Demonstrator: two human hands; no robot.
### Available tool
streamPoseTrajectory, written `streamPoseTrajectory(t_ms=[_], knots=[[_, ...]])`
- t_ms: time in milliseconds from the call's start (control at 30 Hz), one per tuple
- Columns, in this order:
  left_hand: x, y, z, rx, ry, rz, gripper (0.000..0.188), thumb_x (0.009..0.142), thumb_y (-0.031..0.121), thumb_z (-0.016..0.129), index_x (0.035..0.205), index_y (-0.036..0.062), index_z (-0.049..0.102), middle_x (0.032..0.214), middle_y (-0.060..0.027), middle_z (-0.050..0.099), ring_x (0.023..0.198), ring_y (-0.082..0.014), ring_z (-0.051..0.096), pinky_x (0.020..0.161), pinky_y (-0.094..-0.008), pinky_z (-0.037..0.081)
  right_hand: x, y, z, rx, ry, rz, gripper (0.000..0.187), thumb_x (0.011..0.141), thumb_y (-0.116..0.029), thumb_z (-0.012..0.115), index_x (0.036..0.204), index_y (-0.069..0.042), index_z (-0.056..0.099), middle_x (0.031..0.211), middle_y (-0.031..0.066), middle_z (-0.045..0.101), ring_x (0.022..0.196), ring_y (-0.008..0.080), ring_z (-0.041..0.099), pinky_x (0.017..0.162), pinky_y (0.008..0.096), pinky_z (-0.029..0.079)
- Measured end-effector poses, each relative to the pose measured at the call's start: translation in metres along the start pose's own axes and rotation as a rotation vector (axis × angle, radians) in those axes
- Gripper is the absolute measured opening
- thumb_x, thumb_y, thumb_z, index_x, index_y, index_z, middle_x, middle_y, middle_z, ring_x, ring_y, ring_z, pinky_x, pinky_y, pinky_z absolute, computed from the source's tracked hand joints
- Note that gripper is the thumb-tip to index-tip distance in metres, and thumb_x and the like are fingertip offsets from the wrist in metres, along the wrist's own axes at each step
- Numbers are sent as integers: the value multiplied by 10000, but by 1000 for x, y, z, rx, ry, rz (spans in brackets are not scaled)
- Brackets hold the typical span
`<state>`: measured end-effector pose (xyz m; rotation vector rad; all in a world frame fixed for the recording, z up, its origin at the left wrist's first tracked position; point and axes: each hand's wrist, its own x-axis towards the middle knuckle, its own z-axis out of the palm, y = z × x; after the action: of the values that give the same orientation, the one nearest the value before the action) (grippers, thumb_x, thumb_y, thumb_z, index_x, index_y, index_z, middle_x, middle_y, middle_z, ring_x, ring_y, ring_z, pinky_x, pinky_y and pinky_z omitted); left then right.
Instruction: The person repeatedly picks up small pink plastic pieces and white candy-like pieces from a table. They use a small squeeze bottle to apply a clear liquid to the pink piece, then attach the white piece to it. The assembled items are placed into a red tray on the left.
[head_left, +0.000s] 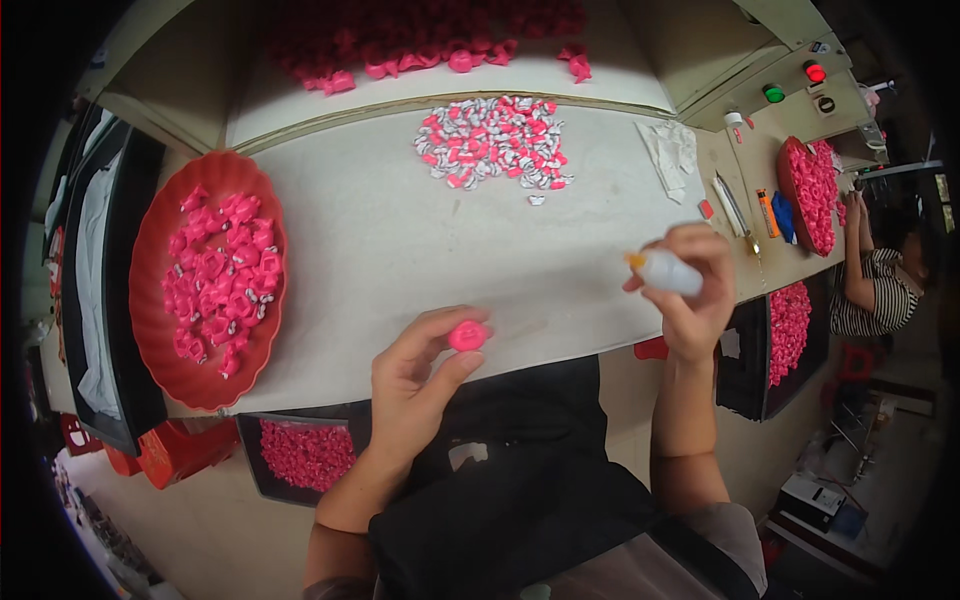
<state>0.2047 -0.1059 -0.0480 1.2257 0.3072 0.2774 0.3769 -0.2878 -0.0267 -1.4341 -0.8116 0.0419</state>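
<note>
Between the thumb and fingers of my left hand [415,375] is a small round pink plastic piece [467,336], held over the near edge of the white worktop [370,250]. My right hand [697,285] grips a small white squeeze bottle [668,272] with an orange-yellow tip [634,260]. The bottle lies tilted in the fingers, its tip toward the left and apart from the pink piece. Farther back on the worktop lies a loose pile of small white-and-pink pieces [490,145], with a single white piece [537,200] just in front of it.
A red scalloped tray [150,310] of pink pieces stands at the left. Pink parts [400,65] fill a shelf behind. At right lie crumpled paper [667,160], a pen-like tool [733,207] and an orange tube [768,213]. Another person in a striped shirt [880,300] sits beyond.
</note>
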Motion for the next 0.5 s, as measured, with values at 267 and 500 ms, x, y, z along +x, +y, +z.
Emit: streamPoseTrajectory(t_ms=[267, 500], knots=[[11, -4, 3, 2, -13, -42, 278, 792, -48, 562, 1069, -36, 542, 1068, -124, 563, 986, -211, 564, 869, -313, 428, 107, 88, -18, -526, -327, 274, 192, 762, -44, 596, 949, -38, 551, 852, 20, 527, 797, 115, 555, 553, 223, 464], [10, -4, 2, 28, -22, -50, 271, 794, -45, 565, 1063, -21, 551, 1071, -106, 563, 971, -179, 564, 876, -299, 423, 130, 113, 5, -804, -215, 32, 213, 744, -203, 670, 844, -18, 631, 773, 81, 610, 628, 195, 563, 624, 310, 446]])
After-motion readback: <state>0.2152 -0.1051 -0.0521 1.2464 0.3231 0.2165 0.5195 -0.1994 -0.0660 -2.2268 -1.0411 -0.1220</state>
